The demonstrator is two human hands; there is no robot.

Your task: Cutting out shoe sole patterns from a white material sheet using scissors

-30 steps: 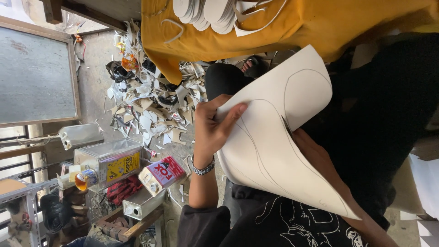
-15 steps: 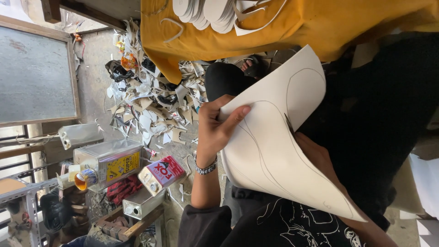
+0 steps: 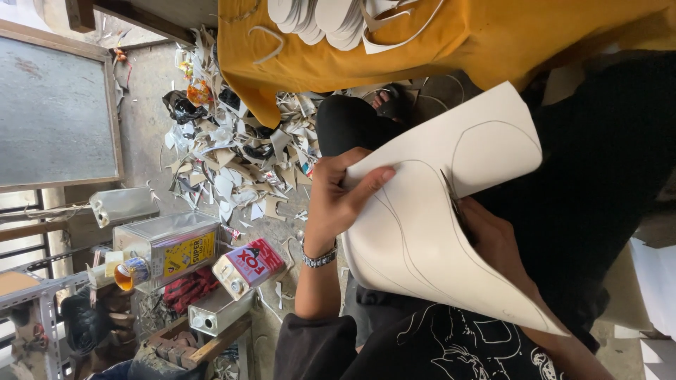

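White card sheet (image 3: 422, 239) is filling my view: my left hand (image 3: 338, 200) is pinching its edge, my right hand (image 3: 493, 243) is closing scissors (image 3: 451, 193) on it, hiding my lap; scraps (image 3: 239, 162) and tins (image 3: 169, 246) are lying beyond.

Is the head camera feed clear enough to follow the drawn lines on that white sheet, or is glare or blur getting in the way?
Head view: the picture is turned sideways; daylight is soft and even, with no glare on the white sheet, so its pencil curves read clearly. The left hand is sharp, with no motion blur. The right hand lies in the sheet's shade, against dark clothing, so its grip is hard to read. The scrap pile is crisp.
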